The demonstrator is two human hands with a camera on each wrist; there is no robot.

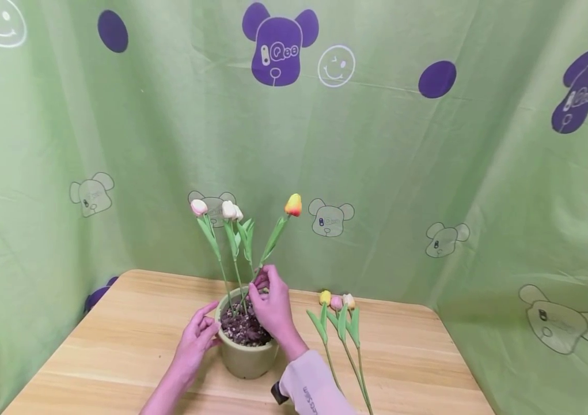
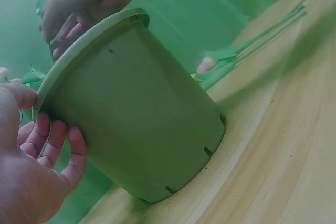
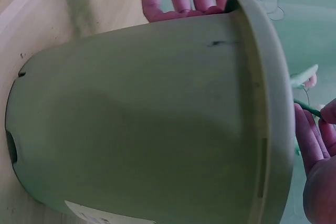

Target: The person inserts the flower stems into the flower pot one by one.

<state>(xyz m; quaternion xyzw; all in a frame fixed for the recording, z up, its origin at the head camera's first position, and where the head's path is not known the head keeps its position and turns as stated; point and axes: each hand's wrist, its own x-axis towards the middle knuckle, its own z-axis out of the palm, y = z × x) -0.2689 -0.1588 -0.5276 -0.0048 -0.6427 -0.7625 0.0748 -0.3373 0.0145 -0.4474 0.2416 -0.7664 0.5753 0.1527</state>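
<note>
A green plastic flower pot [image 1: 248, 364] filled with dark soil [image 1: 242, 328] stands on the table. My left hand [image 1: 196, 334] holds its left rim, thumb at the edge and fingertips against the outer wall [image 2: 131, 103]. Above the soil, my right hand [image 1: 274, 308] pinches the green stem [image 3: 307, 107] of an artificial tulip with an orange-yellow bloom [image 1: 294, 205], which leans to the right. The stem's lower end is hidden behind the hand and rim. A pink-white tulip [image 1: 198, 207] and white tulips [image 1: 229, 210] stand upright in the soil, left of that stem.
On the wooden table [image 1: 408, 357], right of the pot, lie three more tulips: yellow [image 1: 325, 297], pink [image 1: 336, 302] and pale cream [image 1: 348, 301], their stems pointing toward the front. A green patterned curtain [image 1: 387, 161] hangs behind and along both sides.
</note>
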